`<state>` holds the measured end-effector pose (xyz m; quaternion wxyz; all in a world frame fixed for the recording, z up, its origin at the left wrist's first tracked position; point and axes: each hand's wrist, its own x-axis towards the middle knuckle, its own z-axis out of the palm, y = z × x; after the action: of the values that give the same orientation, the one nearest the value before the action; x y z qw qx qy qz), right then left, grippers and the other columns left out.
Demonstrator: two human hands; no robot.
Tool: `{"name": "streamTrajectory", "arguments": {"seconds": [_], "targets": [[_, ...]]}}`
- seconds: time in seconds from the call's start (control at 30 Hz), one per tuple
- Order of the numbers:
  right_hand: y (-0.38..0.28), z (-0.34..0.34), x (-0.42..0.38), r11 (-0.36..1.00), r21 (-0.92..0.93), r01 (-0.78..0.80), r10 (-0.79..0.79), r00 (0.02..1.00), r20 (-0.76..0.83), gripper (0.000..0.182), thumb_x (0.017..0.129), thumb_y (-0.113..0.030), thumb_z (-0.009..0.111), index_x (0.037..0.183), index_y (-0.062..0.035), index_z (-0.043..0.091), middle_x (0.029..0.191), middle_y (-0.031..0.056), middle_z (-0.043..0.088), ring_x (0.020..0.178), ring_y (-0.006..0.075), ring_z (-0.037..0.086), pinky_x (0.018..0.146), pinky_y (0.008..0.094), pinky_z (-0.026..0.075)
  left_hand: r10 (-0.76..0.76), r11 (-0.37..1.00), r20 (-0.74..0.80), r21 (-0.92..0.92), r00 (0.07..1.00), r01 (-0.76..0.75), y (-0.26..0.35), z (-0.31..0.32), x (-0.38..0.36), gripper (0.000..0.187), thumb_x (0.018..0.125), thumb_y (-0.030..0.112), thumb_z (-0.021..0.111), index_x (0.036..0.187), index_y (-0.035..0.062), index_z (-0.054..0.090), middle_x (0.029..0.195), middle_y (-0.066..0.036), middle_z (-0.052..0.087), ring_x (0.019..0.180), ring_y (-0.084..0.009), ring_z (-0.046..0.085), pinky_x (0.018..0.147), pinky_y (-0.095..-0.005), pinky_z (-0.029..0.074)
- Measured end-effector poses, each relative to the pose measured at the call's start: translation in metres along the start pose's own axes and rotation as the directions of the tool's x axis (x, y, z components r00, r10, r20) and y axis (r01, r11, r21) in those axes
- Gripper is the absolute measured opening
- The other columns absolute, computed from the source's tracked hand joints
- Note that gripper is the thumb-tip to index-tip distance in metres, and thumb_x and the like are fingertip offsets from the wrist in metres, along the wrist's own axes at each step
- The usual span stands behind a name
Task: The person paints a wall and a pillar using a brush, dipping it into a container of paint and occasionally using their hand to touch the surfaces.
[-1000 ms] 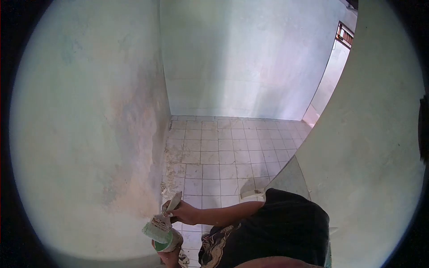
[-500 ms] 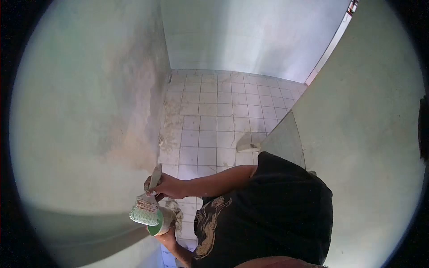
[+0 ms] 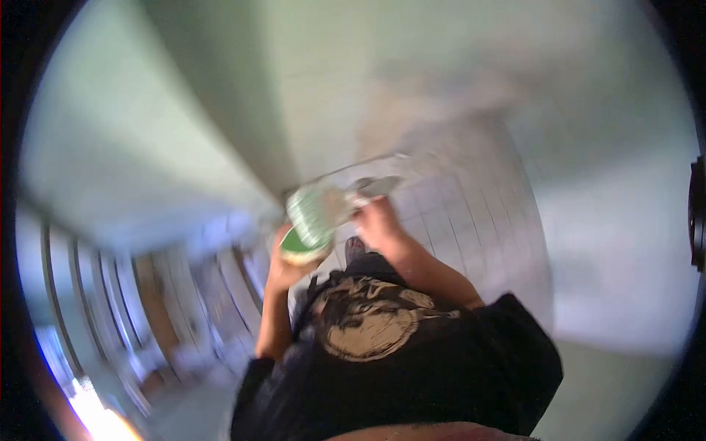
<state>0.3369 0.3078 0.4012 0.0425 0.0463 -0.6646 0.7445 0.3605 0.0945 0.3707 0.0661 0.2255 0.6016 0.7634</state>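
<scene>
A wide paintbrush (image 3: 312, 214), its bristles coated in pale green paint, is in my right hand (image 3: 378, 223), with the fingers closed round the handle. The handle points up and to the right. My left hand (image 3: 279, 270) grips a small paint container (image 3: 304, 257) from the side, and green shows inside it. The bristles overlap the container's open top in this view. Both hands are in front of my chest, slightly blurred by motion.
A pale green wall (image 3: 331, 73) with a worn, brownish patch stands ahead. White floor tiles (image 3: 448, 213) run along its base. Past a wall corner at left are tall vertical bars (image 3: 95, 294) and a bright opening (image 3: 103, 419). My foot (image 3: 355, 248) shows below the hands.
My view has swung left, bringing the bars and bright opening into sight. The brush and container are still held, now more centred before my chest.
</scene>
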Motion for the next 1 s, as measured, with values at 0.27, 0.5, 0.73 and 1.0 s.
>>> {"name": "streamTrajectory", "arguments": {"seconds": [0.27,0.5,0.73,1.0], "targets": [[0.039,0.03,0.023,0.665,0.431,-0.61,0.486,0.792,0.37,0.037,0.086,-0.023,0.057,0.118,-0.0054,0.052,0.119,0.0094,0.056,0.109,0.0256,0.054,0.091,0.0399,0.047,0.067,0.981,-0.467,0.192,0.882,0.027,-0.051,-0.002,-0.075,0.077,0.056,0.013,0.079,0.125,0.0062,0.043,0.119,-0.013,0.051,0.112,-0.0281,0.051,0.094,-0.0362,0.041],[0.041,-0.016,0.077,0.372,0.467,-0.802,0.502,0.598,0.626,0.04,0.091,-0.025,0.048,0.123,-0.0008,0.049,0.123,0.0143,0.055,0.11,0.0286,0.055,0.093,0.0443,0.047,0.002,0.956,-0.763,0.191,0.647,0.222,-0.08,0.064,-0.055,0.083,0.056,0.016,0.08,0.128,0.0052,0.04,0.121,-0.014,0.051,0.114,-0.0286,0.05,0.095,-0.0372,0.04],[0.201,-0.064,0.08,0.072,0.509,-0.858,0.573,0.454,0.683,0.039,0.091,-0.029,0.045,0.124,-0.0095,0.053,0.12,0.0067,0.059,0.099,0.0244,0.061,0.08,0.04,0.054,0.085,0.904,-0.929,0.223,0.359,0.365,-0.236,0.04,-0.099,0.082,0.058,0.018,0.082,0.127,0.0032,0.041,0.117,-0.01,0.052,0.111,-0.0216,0.051,0.094,-0.0334,0.041],[0.34,-0.108,0.061,-0.2,0.602,-0.773,0.375,0.508,0.776,0.036,0.09,-0.033,0.048,0.112,-0.008,0.061,0.11,0.0101,0.064,0.096,0.0248,0.063,0.073,0.0354,0.056,0.283,0.797,-0.936,0.351,0.21,0.491,-0.364,-0.058,-0.15,0.084,0.056,0.016,0.082,0.127,0.003,0.04,0.121,-0.014,0.051,0.114,-0.0254,0.05,0.097,-0.0354,0.04]]}}
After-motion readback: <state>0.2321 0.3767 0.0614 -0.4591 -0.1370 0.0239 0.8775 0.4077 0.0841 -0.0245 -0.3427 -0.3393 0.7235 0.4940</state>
